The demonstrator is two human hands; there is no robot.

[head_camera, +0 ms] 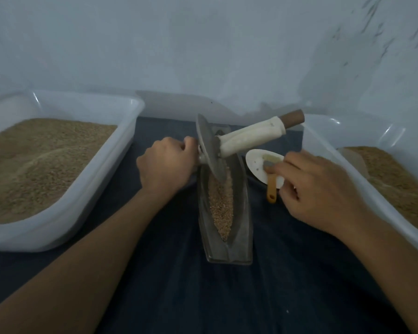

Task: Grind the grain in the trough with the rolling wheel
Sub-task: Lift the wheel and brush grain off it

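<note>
Looks like setup: left hand (165, 162) fingers curled round the rolling wheel (209, 150) handle over the grain (221, 201), right hand (316, 186) pinching a brush (271, 186), so probably needs to grab the free handle next.

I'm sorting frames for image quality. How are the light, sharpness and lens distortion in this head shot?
Head view: dim, cool, even light with soft shadows and no harsh glare, only small highlights on the right tub rim. The whole frame is slightly soft. The grain in the trough reads as texture, not single kernels. Wide-angle stretch makes the forearms balloon toward the bottom corners.
</note>
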